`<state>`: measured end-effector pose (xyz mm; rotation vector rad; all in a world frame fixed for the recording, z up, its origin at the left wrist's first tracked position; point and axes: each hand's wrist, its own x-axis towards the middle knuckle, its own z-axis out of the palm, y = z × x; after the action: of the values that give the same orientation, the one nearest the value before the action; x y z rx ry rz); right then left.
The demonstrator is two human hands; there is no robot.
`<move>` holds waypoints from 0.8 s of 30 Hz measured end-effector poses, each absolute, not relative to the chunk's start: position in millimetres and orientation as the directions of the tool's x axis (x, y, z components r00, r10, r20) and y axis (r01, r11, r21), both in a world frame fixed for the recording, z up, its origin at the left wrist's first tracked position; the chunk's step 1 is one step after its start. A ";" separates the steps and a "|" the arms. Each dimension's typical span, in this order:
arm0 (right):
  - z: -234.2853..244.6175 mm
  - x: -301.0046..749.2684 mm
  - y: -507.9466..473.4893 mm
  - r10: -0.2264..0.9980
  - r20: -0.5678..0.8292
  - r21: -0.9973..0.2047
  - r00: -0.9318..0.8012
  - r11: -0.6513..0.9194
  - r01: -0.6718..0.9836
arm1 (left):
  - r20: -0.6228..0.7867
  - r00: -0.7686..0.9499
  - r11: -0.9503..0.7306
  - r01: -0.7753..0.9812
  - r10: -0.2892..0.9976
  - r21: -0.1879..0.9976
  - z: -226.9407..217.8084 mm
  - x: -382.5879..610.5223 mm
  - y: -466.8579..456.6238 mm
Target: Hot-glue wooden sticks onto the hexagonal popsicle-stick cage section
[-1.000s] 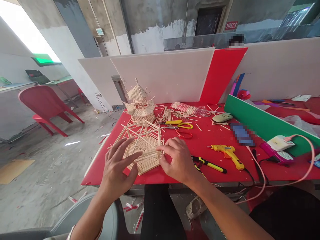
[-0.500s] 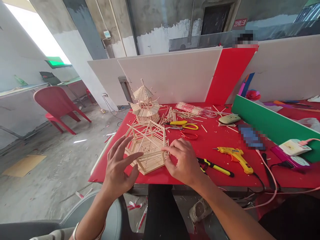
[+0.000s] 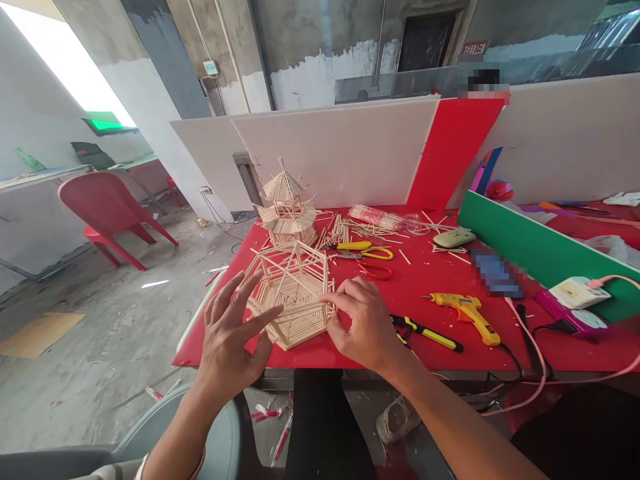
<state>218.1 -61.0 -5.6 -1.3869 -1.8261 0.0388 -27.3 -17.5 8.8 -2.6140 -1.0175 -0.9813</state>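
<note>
At the front of the red table (image 3: 415, 283), in the head view, sits one hexagonal stick frame (image 3: 300, 309). Its floor is laid and its posts and top rails stand; the sides and much of the top are unfilled, so I judge it partly built. One right hand (image 3: 350, 323) closes thumb and forefinger at the frame's near right corner, apparently pinching it, though the fingers hide the contact. One left hand (image 3: 240, 327) spreads its fingers, forefinger reaching the near rail. Behind stands one tiered stick pagoda (image 3: 289, 217); nearby lie one stick packet (image 3: 376, 217), countless loose sticks (image 3: 341, 230) and one yellow glue gun (image 3: 463, 307).
</note>
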 end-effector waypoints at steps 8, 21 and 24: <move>-6.1 218.1 -61.8 0.817 0.575 -0.479 -0.051 0.386 0.788 | 0.642 0.553 -0.755 0.653 0.530 0.060 9.7 -26.3 -17.7; -2.0 217.1 -63.0 0.819 0.571 -0.499 -0.052 0.397 0.771 | 0.635 0.564 -0.752 0.658 0.527 0.040 11.1 -26.2 -17.8; -0.1 222.6 -65.9 0.816 0.577 -0.578 -0.016 0.422 0.698 | 0.650 0.523 -0.745 0.660 0.551 0.101 12.4 -26.8 -22.7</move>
<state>222.6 -65.9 -0.1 -1.3158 -1.7509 0.1598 -26.8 -22.7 12.4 -2.6001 -1.0421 -1.0248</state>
